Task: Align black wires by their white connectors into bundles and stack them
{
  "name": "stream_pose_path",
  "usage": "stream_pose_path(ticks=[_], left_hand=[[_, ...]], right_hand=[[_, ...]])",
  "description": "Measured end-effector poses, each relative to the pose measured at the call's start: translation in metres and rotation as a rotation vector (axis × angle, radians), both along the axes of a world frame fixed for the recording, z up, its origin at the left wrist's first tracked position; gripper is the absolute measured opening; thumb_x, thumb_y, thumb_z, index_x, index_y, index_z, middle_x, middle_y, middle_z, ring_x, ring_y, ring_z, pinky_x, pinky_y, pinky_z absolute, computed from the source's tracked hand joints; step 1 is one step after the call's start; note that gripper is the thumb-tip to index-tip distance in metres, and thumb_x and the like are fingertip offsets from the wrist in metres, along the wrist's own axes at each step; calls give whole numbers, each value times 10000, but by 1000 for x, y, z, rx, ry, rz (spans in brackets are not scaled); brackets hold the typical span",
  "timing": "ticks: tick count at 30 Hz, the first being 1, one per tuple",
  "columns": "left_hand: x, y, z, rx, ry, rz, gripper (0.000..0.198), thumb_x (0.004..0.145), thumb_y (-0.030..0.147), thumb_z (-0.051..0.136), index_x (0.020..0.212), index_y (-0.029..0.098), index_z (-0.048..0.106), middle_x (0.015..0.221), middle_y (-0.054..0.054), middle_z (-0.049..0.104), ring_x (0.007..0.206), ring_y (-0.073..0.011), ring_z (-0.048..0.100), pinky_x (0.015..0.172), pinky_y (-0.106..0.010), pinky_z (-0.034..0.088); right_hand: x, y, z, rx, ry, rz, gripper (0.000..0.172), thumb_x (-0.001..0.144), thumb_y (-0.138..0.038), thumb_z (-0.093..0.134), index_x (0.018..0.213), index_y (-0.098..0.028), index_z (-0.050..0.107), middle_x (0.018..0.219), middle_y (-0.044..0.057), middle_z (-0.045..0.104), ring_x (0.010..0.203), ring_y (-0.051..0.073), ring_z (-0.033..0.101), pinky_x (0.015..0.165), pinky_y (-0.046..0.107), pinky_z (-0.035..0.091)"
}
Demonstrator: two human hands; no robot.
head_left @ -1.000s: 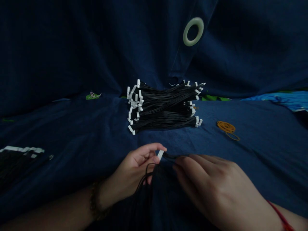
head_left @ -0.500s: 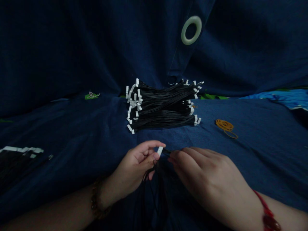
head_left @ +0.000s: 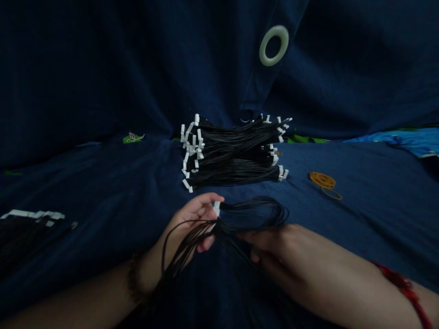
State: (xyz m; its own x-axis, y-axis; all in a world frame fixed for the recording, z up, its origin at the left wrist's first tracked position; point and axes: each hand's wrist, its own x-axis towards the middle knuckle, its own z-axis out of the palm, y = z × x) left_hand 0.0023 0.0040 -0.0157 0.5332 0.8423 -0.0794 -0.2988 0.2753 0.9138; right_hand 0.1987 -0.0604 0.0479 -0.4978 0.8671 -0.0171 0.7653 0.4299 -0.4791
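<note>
My left hand (head_left: 197,219) pinches a white plug connector (head_left: 216,209) at the end of a bundle of black wires (head_left: 255,201). From the connector the wires loop out to the right and turn back. Other strands hang over my left fingers and down across the palm. Close on the right, my right hand (head_left: 284,251) has its fingers curled in against the wires below the loop. Its fingertips are dim and partly smeared, and the strands they hold are mostly hidden.
A stack of black wire bundles with white connectors (head_left: 236,151) lies ahead on the blue cloth (head_left: 113,183). Orange rubber bands (head_left: 322,180) lie to its right. More connector-ended wires (head_left: 34,214) are at far left. A dark blue curtain with a pale ring (head_left: 274,45) hangs behind.
The wires now spread into a loop right of the connector, with strands draped across my left hand. My left hand moved slightly left and up; my right hand moved lower and turned.
</note>
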Motion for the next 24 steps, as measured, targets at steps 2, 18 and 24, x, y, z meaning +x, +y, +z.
stream_pose_path(ticks=[2,18,24], left_hand=[[0,0,1,20,-3,12,262,776,244,599,1035,233,563,630,49,497,363,-28,449,331,-125,319],[9,-12,10,20,98,19,247,777,281,610,1001,180,582,607,36,489,408,-39,445,349,-140,314],[6,-3,1,-51,88,42,270,769,269,612,1028,215,557,590,51,476,370,-42,444,322,-137,296]], right_hand=[[-5,6,4,-53,139,-2,282,793,-56,419,920,-220,610,923,-10,661,816,112,612,734,189,438],[-14,5,-4,14,220,-165,168,816,-125,455,737,-182,592,697,-15,616,610,100,557,579,209,387],[25,16,23,-541,678,-184,185,798,-204,402,775,-171,582,575,-18,543,468,95,530,432,199,424]])
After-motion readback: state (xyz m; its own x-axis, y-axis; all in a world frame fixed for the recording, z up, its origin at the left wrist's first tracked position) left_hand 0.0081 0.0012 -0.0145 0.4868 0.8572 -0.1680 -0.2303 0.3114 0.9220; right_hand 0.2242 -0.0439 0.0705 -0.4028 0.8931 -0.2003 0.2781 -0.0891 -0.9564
